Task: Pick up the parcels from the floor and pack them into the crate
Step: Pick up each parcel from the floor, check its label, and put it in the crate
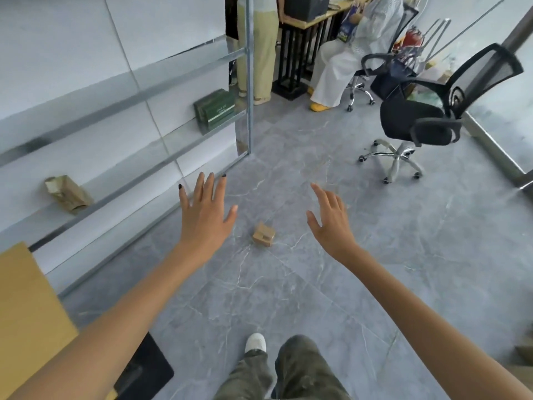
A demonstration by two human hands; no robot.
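Two bare hands reach out above a grey tiled floor (360,255), the left hand (205,210) and the right hand (331,219) both spread with straight fingers, holding nothing; a small cardboard parcel (264,234) lies on the tiles between and below them, touched by neither; a brown paper bag (67,194) and a green box (215,109) sit on metal shelves (138,96) at left; a black office chair (427,116) stands at right.
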